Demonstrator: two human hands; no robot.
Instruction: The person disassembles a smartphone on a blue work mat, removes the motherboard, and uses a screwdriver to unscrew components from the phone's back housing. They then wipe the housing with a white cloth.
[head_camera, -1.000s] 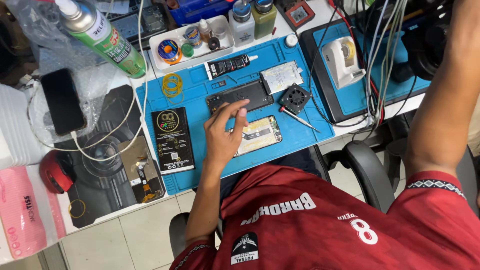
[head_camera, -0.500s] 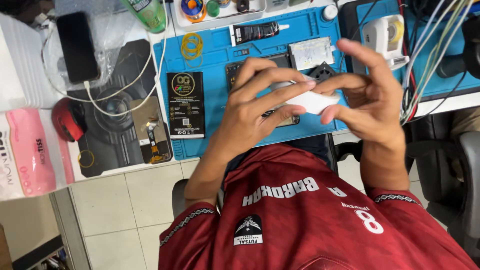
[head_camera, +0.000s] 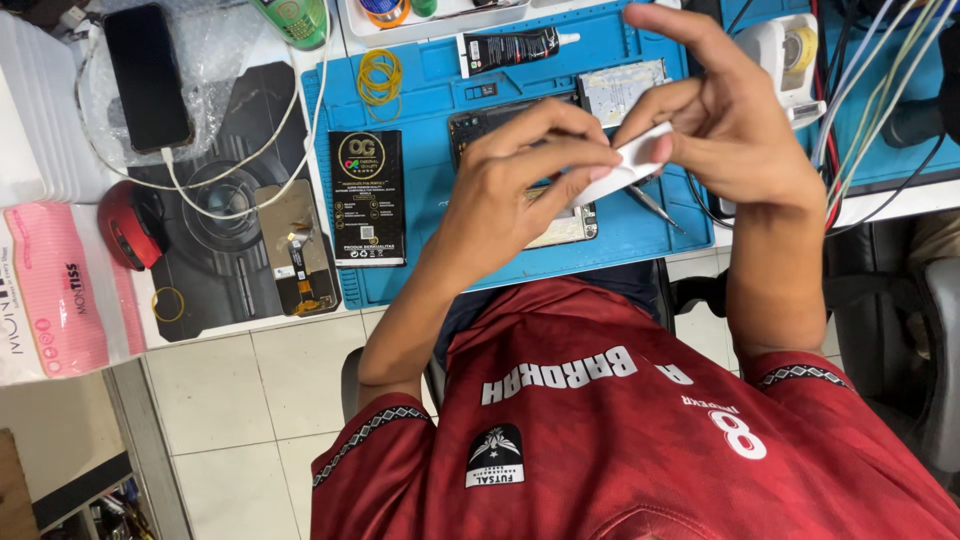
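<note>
White strip (head_camera: 625, 168), is that what both hands have?

— Yes. The left hand (head_camera: 520, 185) pinches its near end between thumb and fingers, closed tight on it. The right hand (head_camera: 735, 125) grips the far end with thumb and forefinger, the other fingers spread loose above.

— Where is it held?

— Raised over the blue work mat (head_camera: 430, 95), not touching it. Under the hands lies an opened phone (head_camera: 500, 125), partly hidden, and the tip of a pair of tweezers (head_camera: 655, 205) shows just beside the strip.

— What else is on the mat?

— A black flat box (head_camera: 367, 197) to the left, yellow rubber bands (head_camera: 380, 77) above it, and a black glue tube (head_camera: 510, 48) near the top edge.

— And off the mat?

— A dark phone (head_camera: 147, 75) on bubble wrap, plugged into a white cable (head_camera: 240, 155). Below it a black pad (head_camera: 225, 250) carries a phone screen part (head_camera: 295, 245). A red round thing (head_camera: 130, 225) sits beside the pad, with a pink packet (head_camera: 55, 290) at the far left. Cables (head_camera: 860, 90) hang near the right hand.
</note>
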